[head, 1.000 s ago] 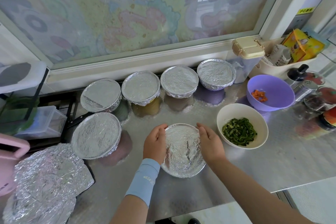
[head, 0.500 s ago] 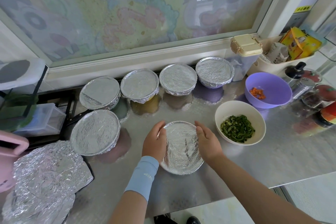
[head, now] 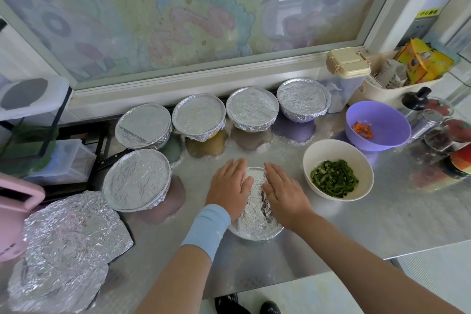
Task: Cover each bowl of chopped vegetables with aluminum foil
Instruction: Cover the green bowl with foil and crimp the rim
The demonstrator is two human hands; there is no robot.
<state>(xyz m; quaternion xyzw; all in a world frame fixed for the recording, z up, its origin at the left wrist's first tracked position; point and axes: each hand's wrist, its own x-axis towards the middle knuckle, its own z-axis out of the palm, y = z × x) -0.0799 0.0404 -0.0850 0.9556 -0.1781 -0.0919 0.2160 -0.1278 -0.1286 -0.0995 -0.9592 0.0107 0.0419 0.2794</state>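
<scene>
Fingers (head: 238, 168) lie straight and flat now. Both hands have come off the rim and press down on top of the foil-covered bowl (head: 256, 214), left hand (head: 229, 186) beside right hand (head: 286, 192), gripping nothing. I'd call this one sealed. The sheet is crinkled and shiny over a round rim on the steel counter (head: 356, 227). Right of that bowl the white bowl (head: 305, 168) of green pieces sits open, and farther right and back the purple bowl (head: 387, 117) does too.

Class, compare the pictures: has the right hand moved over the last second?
Yes. The right hand slid left, from the rim onto the top of the foil-covered bowl, away from the white bowl.
</scene>
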